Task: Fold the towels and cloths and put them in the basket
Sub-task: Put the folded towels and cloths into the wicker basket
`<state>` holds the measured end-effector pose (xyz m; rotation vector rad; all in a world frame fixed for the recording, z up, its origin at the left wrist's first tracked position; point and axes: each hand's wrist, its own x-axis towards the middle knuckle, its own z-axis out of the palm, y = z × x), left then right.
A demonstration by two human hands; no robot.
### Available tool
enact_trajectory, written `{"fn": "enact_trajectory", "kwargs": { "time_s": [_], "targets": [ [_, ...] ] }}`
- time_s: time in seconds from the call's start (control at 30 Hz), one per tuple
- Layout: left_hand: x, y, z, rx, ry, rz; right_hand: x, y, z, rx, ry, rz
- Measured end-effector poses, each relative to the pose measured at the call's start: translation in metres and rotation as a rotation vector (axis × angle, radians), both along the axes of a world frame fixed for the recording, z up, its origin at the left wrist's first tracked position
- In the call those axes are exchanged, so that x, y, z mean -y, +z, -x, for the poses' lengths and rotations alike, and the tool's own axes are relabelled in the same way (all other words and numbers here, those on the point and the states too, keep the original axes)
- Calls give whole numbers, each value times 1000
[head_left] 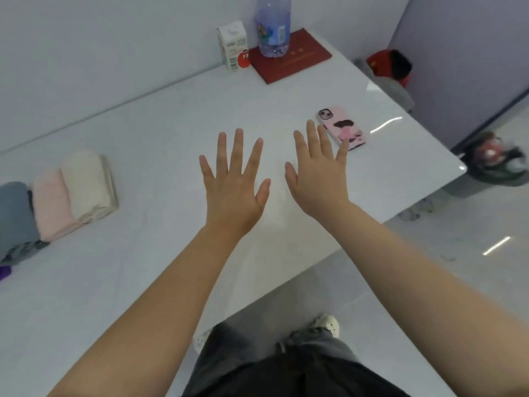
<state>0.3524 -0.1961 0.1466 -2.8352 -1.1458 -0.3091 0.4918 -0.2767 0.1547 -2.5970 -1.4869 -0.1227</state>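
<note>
Both my hands are stretched out flat over the middle of the white table (pixel 160 144), fingers spread, palms down, holding nothing. My left hand (pixel 233 184) and my right hand (pixel 316 173) are side by side, a small gap apart. At the left edge of the view lie three folded cloths in a row: a cream one (pixel 87 186), a pink one (pixel 53 206) and a blue-grey one (pixel 14 213). They are well to the left of my hands. No basket is in view.
A pink phone (pixel 343 127) lies just beyond my right fingertips. At the back stand a carton (pixel 233 45), a water bottle (pixel 273 27) and a red booklet (pixel 292 57). A small purple thing (pixel 4 272) is at the left. The table's corner (pixel 458 167) is right; bags lie on the floor.
</note>
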Motion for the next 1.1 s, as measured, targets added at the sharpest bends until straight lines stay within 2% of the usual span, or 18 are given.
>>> {"fn": "enact_trajectory", "kwargs": {
  "time_s": [0.27,0.53,0.83,1.1],
  "targets": [
    [55,-11,-121,-16,-78,41,64,-9,-115,-25,-39,68],
    [21,-19,-233,-45,-53,53,33,-12,-233,-26,-59,106],
    [2,-5,-408,-83,-111,90,26,-12,-390,-37,-120,158],
    [55,-25,-543,-80,-26,98,63,-25,-542,-17,17,183]
  ]
}}
